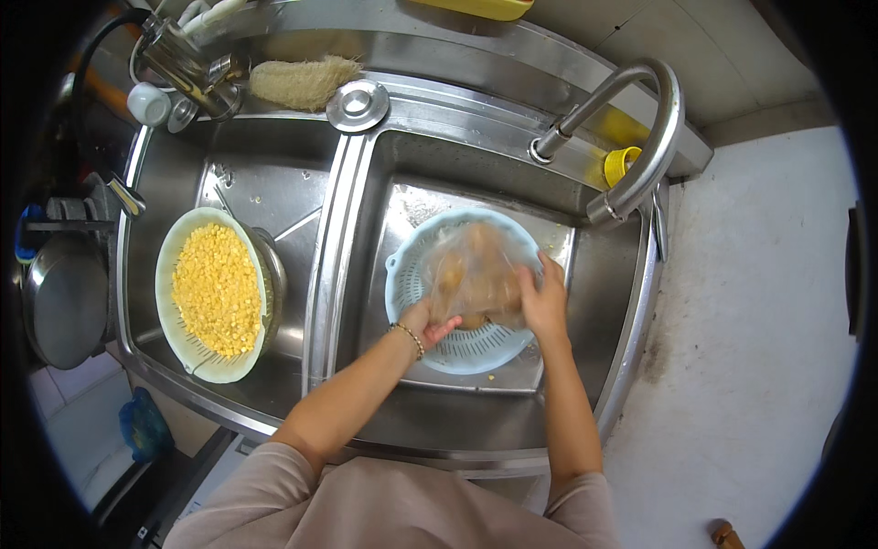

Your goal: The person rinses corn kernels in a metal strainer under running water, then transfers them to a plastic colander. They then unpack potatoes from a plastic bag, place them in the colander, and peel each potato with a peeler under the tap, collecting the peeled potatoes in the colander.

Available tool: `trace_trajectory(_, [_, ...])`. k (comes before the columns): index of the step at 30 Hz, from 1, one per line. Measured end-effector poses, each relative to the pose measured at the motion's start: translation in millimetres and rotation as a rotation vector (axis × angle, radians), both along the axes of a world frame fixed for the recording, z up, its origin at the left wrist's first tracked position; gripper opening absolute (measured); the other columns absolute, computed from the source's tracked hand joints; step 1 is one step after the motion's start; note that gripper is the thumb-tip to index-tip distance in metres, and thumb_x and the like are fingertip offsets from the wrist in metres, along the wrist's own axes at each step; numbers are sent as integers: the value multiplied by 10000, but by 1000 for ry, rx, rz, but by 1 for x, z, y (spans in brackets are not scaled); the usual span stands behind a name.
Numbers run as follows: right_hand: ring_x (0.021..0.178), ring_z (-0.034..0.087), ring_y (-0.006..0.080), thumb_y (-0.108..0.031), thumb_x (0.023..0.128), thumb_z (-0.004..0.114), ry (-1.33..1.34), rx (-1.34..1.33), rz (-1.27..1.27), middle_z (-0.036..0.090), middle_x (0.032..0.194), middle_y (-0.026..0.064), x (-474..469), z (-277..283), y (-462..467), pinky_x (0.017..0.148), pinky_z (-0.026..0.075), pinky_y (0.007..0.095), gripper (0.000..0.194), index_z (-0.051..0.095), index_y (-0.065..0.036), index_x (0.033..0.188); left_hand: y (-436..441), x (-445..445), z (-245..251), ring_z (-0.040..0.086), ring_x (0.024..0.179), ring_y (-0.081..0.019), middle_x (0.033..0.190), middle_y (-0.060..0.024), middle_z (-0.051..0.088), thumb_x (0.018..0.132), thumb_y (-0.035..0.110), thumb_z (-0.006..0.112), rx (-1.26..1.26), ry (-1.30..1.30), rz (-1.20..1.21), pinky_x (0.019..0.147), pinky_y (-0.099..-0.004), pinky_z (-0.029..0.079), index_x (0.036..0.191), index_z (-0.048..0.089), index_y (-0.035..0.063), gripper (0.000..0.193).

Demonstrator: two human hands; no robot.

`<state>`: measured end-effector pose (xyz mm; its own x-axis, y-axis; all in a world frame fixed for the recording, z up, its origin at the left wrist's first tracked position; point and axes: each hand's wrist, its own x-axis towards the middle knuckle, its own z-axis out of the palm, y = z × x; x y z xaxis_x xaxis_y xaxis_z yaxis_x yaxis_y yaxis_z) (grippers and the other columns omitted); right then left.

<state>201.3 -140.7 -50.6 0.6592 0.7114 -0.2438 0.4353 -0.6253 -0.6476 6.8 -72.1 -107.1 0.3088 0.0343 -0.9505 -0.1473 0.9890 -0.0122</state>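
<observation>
A light blue plastic colander point(453, 357) sits in the right basin of the sink. Over it is a clear plastic bag point(473, 274) with several brownish-yellow round items, perhaps potatoes; some blur hides their exact kind. My left hand point(431, 324), with a beaded bracelet at the wrist, grips the bag's lower left side. On the bag's right side rests my right hand point(545, 295), its thumb against the plastic and its fingers spread near the colander's rim. In the left basin, a pale green colander point(164, 288) full of yellow corn kernels point(216, 291) leans on a metal bowl point(272, 264).
A curved metal faucet point(669, 123) arches over the right basin's far right corner. A raised divider point(329, 240) separates the basins. Along the back ledge lie a loofah point(302, 82) and a metal drain cover point(357, 106). A yellow cup-like item point(621, 165) stands by the faucet.
</observation>
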Motion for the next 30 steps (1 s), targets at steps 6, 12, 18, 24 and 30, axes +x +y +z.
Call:
trace_trajectory(6, [1140, 480, 365, -281, 802, 703, -168, -26, -38, 491, 1232, 237, -4, -25, -67, 966, 388, 410, 575, 519, -8, 1273, 7, 5, 4, 678, 699, -275, 843, -148, 613, 953, 303, 457, 213, 155, -460, 551, -339, 586, 1120, 503, -51, 394])
trace_trajectory(12, [1047, 519, 332, -181, 709, 787, -339, 42, -198, 511, 1193, 199, -21, -42, -38, 911, 426, 386, 449, 647, -3, 1096, 3, -2, -22, 644, 537, -262, 713, -127, 585, 941, 254, 471, 721, 206, -709, 460, -332, 561, 955, 538, -56, 318])
trace_trajectory(18, [728, 606, 302, -113, 766, 725, -108, 123, -324, 608, 862, 160, -17, -46, -48, 683, 478, 396, 180, 600, 16, 766, 5, 14, 4, 642, 523, -236, 632, -96, 568, 927, 165, 481, 539, 9, -607, 444, -305, 546, 821, 532, -23, 222])
trace_trajectory(24, [698, 610, 264, -186, 873, 610, -80, 143, -293, 629, 787, 139, -9, -68, -56, 664, 479, 384, 192, 596, 0, 827, 8, 22, 94, 627, 538, -194, 662, -88, 575, 896, 93, 427, 580, -267, -483, 477, -260, 523, 782, 520, 7, 172])
trace_trajectory(30, [795, 618, 137, -181, 944, 501, 1013, 698, -340, 642, 895, 54, 36, 26, -67, 717, 499, 291, 136, 576, -68, 933, 25, 36, 199, 610, 521, -156, 654, -66, 578, 901, 112, 426, 770, -599, -499, 460, -242, 493, 787, 510, 36, 161])
